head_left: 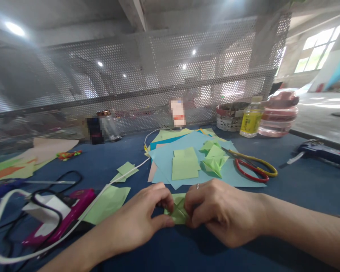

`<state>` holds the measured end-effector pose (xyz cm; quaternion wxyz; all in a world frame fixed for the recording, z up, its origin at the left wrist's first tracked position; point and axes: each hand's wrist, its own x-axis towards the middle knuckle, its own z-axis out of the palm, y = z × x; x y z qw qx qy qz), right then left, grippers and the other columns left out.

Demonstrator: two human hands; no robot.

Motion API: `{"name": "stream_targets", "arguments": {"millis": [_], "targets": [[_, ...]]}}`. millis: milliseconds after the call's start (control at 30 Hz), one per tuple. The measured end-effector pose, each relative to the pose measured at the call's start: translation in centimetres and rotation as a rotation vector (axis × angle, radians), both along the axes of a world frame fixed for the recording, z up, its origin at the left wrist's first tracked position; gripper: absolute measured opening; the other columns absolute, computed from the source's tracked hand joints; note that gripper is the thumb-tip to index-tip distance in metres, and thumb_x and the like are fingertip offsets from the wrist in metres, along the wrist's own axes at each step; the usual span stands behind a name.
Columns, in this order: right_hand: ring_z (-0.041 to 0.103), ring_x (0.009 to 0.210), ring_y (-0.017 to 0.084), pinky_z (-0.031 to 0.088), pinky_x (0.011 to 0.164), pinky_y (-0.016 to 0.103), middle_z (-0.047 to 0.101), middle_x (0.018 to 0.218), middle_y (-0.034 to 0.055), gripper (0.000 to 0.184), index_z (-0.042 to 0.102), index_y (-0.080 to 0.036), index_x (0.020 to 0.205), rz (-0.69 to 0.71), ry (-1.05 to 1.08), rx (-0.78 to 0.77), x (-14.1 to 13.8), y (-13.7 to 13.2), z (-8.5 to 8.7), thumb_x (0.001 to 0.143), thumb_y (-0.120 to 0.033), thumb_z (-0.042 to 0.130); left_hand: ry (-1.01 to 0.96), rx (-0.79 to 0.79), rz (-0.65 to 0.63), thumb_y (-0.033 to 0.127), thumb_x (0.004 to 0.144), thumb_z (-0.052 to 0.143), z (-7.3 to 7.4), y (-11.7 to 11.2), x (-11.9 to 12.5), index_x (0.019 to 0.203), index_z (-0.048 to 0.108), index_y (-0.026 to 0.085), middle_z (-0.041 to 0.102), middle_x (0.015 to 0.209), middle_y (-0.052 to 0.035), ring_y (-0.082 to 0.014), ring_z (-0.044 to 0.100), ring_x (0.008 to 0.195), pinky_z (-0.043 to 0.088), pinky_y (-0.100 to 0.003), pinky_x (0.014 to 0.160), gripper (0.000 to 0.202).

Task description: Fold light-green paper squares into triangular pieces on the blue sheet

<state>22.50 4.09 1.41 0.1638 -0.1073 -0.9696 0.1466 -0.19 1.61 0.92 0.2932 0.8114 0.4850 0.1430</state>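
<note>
Light-green creased paper square (179, 210) lies on the near side of the tabletop (141, 249), abt midway btwn L n R edges. L hand (146, 207) pinches its left side btwn thumb n fingers; R hand (218, 211) has fingers curled, gripping the right side. Just behind: flat light-blue paper sheets (163, 166) w/ red-and-yellow-handled scissors (251, 157) partly on top. Pink see-thru plastic bottle's (278, 118) near the tabletop's back R corner.

Left hand (150, 207) pinching, right hand (219, 209) curled
</note>
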Motion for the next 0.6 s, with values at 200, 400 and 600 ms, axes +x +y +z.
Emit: {"name": "stream_targets", "arguments": {"millis": [200, 400, 600], "targets": [[0.063, 0.077, 0.015, 0.045, 0.063, 0.022, 0.069, 0.084, 0.0034, 0.033, 0.072, -0.013, 0.080, 0.017, 0.018, 0.039, 0.0, -0.1, -0.2, 0.062, 0.002, 0.049, 0.006, 0.015, 0.038, 0.021, 0.076, 0.069, -0.2, -0.1, 0.3, 0.078, 0.059, 0.021, 0.059, 0.084, 0.0039, -0.0157, 0.055, 0.083, 0.041, -0.026, 0.073, 0.010], [0.063, 0.079, 0.015, 0.045, 0.064, 0.023, 0.069, 0.086, 0.0032, 0.033, 0.070, -0.016, 0.080, 0.003, -0.015, 0.047, -0.1, -0.2, 0.1, 0.065, 0.000, 0.046, 0.035, 0.087, 0.088, 0.021, 0.075, 0.067, -1.1, 0.1, 0.8, 0.073, 0.054, 0.020, 0.058, 0.079, 0.0033, -0.0168, 0.054, 0.077, 0.038, -0.027, 0.067, 0.013], [0.062, 0.075, 0.015, 0.044, 0.061, 0.023, 0.067, 0.081, 0.0025, 0.034, 0.071, -0.016, 0.078, -0.004, -0.035, 0.041, -0.1, -0.3, 0.2, 0.063, 0.000, 0.046, 0.006, 0.036, 0.046, 0.016, 0.074, 0.067, -0.5, 0.2, 0.3, 0.074, 0.051, 0.020, 0.054, 0.080, 0.0048, -0.0153, 0.051, 0.078, 0.037, -0.025, 0.068, 0.016]]}}
